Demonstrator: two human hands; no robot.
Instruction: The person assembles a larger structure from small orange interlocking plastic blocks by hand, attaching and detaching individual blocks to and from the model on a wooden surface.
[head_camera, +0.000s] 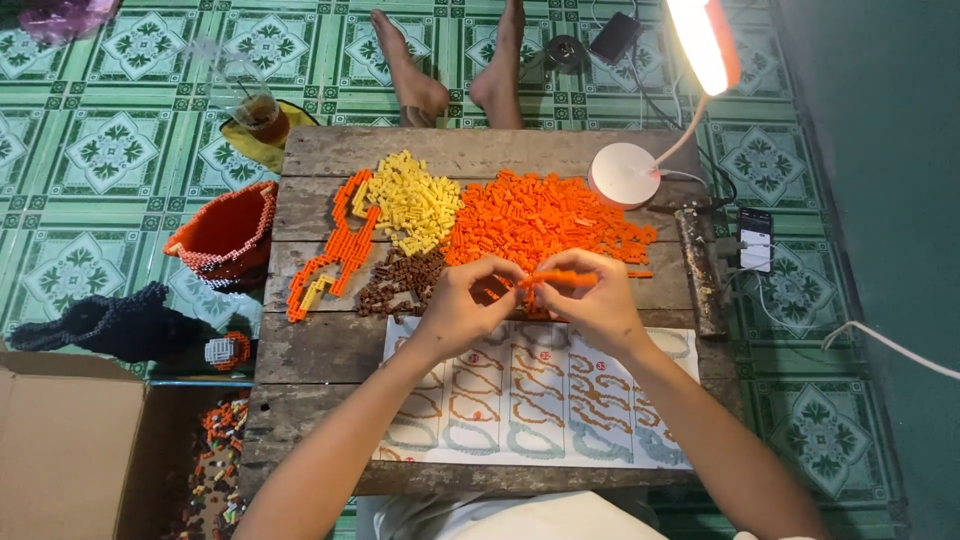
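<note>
My left hand (462, 303) and my right hand (592, 300) meet over the middle of a low wooden board table (320, 350). Both pinch a short strip of joined orange beads (556, 279) held level between the fingertips. Just behind the hands lies a wide heap of loose orange beads (545, 215). A yellow bead pile (415, 200) and a brown bead pile (402, 283) lie to its left. A finished curved piece of orange and yellow beads (335, 250) rests at the left. Under my forearms lies a printed pattern sheet (535, 400).
A white desk lamp (625, 172) stands at the back right, its lit head above. An orange beaded bag (228, 235), a dark beaded item (115, 325), a drink cup (262, 115) and a cardboard box (70, 440) sit left. A phone (755, 240) lies right. Another person's bare feet (455, 70) rest beyond the table.
</note>
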